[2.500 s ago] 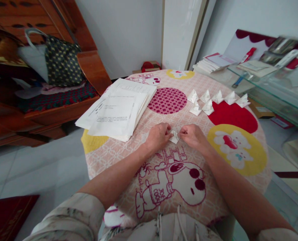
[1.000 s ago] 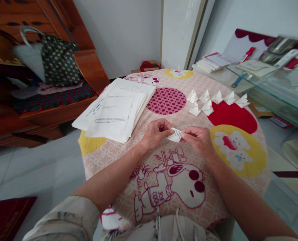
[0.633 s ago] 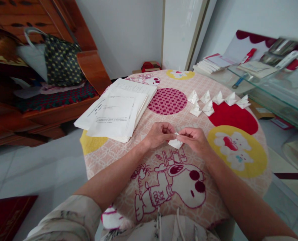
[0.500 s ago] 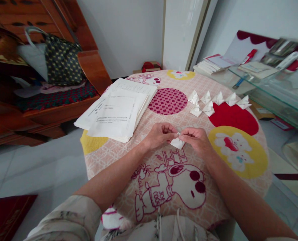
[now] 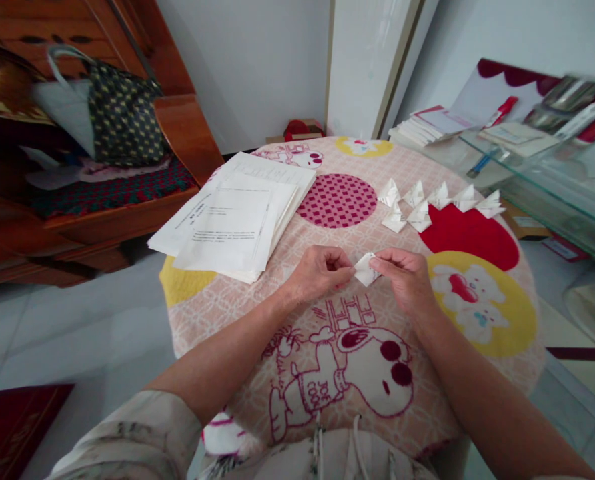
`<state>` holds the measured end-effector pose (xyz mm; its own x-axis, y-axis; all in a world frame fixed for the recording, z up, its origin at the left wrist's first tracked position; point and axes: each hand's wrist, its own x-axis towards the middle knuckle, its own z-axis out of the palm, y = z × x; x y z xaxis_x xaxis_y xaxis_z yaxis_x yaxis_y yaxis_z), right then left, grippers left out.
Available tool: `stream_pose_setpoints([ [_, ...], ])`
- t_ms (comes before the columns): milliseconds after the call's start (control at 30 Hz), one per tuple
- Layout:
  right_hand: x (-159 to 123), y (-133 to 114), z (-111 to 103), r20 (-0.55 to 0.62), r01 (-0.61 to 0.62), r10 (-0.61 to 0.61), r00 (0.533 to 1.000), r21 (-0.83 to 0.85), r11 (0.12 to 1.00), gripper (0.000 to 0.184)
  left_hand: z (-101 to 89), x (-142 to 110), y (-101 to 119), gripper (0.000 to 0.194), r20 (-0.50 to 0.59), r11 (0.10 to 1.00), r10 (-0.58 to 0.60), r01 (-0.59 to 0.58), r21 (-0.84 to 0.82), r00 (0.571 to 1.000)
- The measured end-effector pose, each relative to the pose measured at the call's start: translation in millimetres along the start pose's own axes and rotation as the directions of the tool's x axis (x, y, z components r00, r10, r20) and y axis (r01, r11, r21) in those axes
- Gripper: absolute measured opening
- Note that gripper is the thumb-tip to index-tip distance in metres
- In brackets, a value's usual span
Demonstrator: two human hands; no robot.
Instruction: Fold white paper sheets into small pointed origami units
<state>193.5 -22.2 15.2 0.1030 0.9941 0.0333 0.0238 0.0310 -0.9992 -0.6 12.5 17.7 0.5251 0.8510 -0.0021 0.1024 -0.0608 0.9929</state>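
A small folded piece of white paper (image 5: 364,271) with printed marks is held above the table in front of me. My right hand (image 5: 406,275) pinches its right side between thumb and fingers. At the paper's left corner, the thumb and forefinger of my left hand (image 5: 321,272) are pressed together; the corner meets these fingertips. Beyond my right hand stand several folded paper pieces (image 5: 440,195) with pointed tips, set in two rows. To the left of my hands lies a stack of printed sheets (image 5: 232,217).
A patterned cloth (image 5: 297,313) covers the round table. At right is a glass shelf (image 5: 552,180) with a metal container (image 5: 572,93) and a red marker (image 5: 501,111). A wooden bench (image 5: 182,140) on the left carries a patterned bag (image 5: 122,117).
My right hand has moved a little right with the folded paper, away from my left hand. More of the paper shows between the hands, and it has turned slightly.
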Motion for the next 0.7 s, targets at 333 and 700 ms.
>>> stream_pose_setpoints([
  [333, 0.5, 7.0, 0.9, 0.038, -0.035, 0.033, 0.999, 0.052, 0.998, 0.011, 3.2, 5.8, -4.7, 0.016, -0.024, 0.994, -0.005, 0.003, -0.106, 1.0],
  [700, -1.0, 3.0, 4.9, 0.12, -0.115, 0.101, 0.988, 0.114, 0.987, 0.021, 3.3, 6.0, -8.6, 0.029, 0.152, 0.988, -0.018, 0.041, -0.152, 0.988],
])
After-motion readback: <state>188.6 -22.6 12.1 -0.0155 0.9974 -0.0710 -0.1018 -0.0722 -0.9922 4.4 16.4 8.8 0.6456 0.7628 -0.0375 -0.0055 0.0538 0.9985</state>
